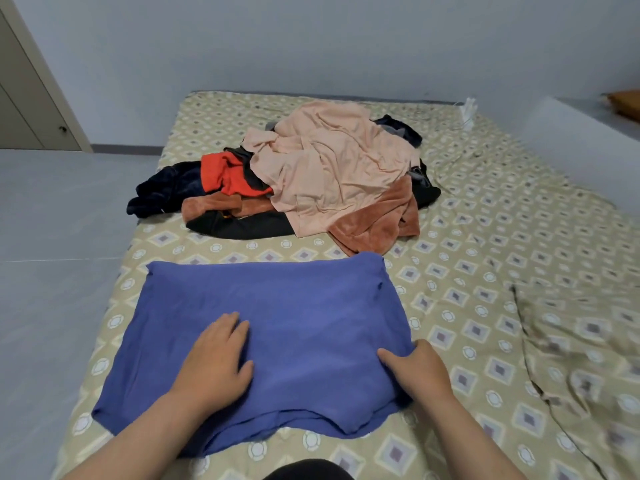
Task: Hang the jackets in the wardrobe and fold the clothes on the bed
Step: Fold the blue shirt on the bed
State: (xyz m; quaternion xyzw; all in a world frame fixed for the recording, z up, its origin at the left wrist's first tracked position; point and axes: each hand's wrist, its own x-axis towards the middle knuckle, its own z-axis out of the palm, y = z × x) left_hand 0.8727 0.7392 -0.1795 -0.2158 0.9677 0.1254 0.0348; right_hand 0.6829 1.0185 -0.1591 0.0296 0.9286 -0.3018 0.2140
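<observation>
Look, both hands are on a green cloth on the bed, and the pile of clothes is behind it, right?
Not quite: it is a blue cloth, not a green one. The head view shows the left hand and the right hand on it on the bed, with the pile of clothes behind it.

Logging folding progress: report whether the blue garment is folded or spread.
Partly folded: the blue garment lies as a compact rectangle, doubled layers showing along its near edge.
</observation>
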